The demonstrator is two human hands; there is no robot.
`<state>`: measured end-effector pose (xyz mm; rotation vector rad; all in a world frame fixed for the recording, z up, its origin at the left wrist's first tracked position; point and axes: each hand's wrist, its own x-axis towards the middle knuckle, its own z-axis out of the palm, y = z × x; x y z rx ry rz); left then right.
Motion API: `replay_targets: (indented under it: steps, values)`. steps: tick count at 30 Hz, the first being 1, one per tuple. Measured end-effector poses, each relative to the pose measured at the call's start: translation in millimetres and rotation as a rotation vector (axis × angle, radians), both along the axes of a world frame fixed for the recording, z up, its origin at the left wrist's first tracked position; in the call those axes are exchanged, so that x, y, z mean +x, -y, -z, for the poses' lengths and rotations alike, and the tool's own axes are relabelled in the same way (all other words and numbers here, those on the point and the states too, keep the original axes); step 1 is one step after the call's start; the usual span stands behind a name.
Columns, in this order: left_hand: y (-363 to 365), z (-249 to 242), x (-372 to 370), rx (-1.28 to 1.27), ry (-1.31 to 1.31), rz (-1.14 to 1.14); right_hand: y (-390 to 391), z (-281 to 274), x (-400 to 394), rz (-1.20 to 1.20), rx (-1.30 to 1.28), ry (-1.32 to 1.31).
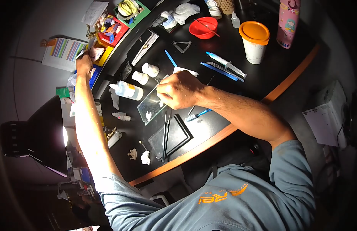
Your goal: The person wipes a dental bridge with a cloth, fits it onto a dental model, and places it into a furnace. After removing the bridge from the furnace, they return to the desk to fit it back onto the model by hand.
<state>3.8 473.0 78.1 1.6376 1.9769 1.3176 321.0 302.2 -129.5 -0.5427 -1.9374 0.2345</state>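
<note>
My left hand (85,64) reaches far out to the small bins on the ledge. Its fingers are mostly hidden at the yellow bin (105,56), beside a pale pink lump (96,53). Over the glass slab (149,106), my right hand (180,90) is closed with curled fingers, and I cannot tell what is in them. White paste (148,115) sits near the slab's lower end. Close by stand two small white jars (145,74) and a clear squeeze bottle (129,91). Thin dark tools (165,134) lie across a black-framed pad (169,136) below my right hand.
A red bowl (202,27), a white cup with an orange lid (254,43) and a pink bottle (288,23) stand at the back. A syringe (226,64) and a toothbrush (198,114) lie on the black table (224,96). A black lamp (43,134) looms at left.
</note>
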Motion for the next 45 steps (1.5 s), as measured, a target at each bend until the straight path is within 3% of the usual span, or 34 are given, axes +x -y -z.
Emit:
replay_targets:
  steps: [5,6,8,10,12,13,14,16,17,21,22,25,29,30,32,33,34,38,42,44,45]
  values:
    - [34.8,5.9,5.6,-0.064,0.325,0.105,0.7,-2.9,4.2,-0.011,-0.024,-0.031]
    - [60.0,10.6,35.2,-0.017,0.345,0.027,2.0,-4.9,5.4,-0.017,-0.029,-0.033]
    - [82.5,25.1,19.8,-0.117,0.449,0.440,4.8,-8.2,6.0,-0.030,-0.039,-0.049]
    - [119.5,33.1,58.5,-0.031,0.571,0.308,7.0,-14.8,9.3,-0.042,-0.042,-0.074]
    - [141.7,48.7,46.5,-0.060,0.642,0.629,7.3,-20.2,11.4,-0.051,-0.023,-0.118]
    - [148.0,54.6,40.7,-0.125,0.852,0.803,7.1,-22.0,11.6,-0.050,-0.040,-0.137]
    - [156.9,62.2,36.0,-0.113,0.833,0.774,7.5,-23.4,12.1,-0.048,-0.056,-0.157]
    - [176.1,70.1,38.9,-0.119,0.878,0.950,8.1,-23.5,10.5,-0.042,-0.036,-0.198]
    - [183.8,74.4,39.3,-0.091,0.738,0.984,10.3,-23.1,9.3,-0.061,-0.066,-0.196]
    - [222.8,87.8,60.2,-0.008,0.719,0.892,18.8,-20.6,1.5,-0.148,-0.131,-0.177]
    - [231.5,89.1,64.9,0.037,0.547,0.850,23.2,-20.4,0.2,-0.185,-0.174,-0.150]
    - [236.5,103.0,62.7,0.032,0.608,0.997,36.6,-23.4,-6.6,-0.341,-0.277,-0.125]
    - [242.8,111.6,69.8,0.016,0.575,0.964,48.1,-20.0,-12.9,-0.437,-0.376,-0.057]
    - [242.8,113.8,74.7,0.014,0.519,0.881,51.0,-23.4,-14.1,-0.569,-0.594,-0.137]
    - [244.8,114.5,87.5,0.088,0.142,0.804,59.2,-31.8,-15.5,-0.822,-1.032,-0.306]
    - [250.3,111.9,90.3,-0.031,0.062,0.715,55.6,-29.4,-14.0,-0.926,-1.128,-0.271]
    - [253.4,106.4,99.1,0.017,-0.122,0.760,57.5,-32.0,-11.5,-0.985,-1.254,-0.339]
    - [251.0,109.3,126.4,0.289,-0.498,0.711,49.8,-20.7,-10.0,-0.995,-1.360,-0.497]
    - [235.7,80.7,116.1,0.071,-0.345,0.544,43.9,-29.8,-6.9,-0.685,-1.327,-0.565]
    - [198.7,58.0,106.5,0.164,-0.534,0.369,31.6,-14.2,-13.4,-0.677,-1.300,-0.619]
    - [178.0,47.2,101.4,0.126,-0.486,0.273,28.8,-10.7,-13.7,-0.694,-1.284,-0.623]
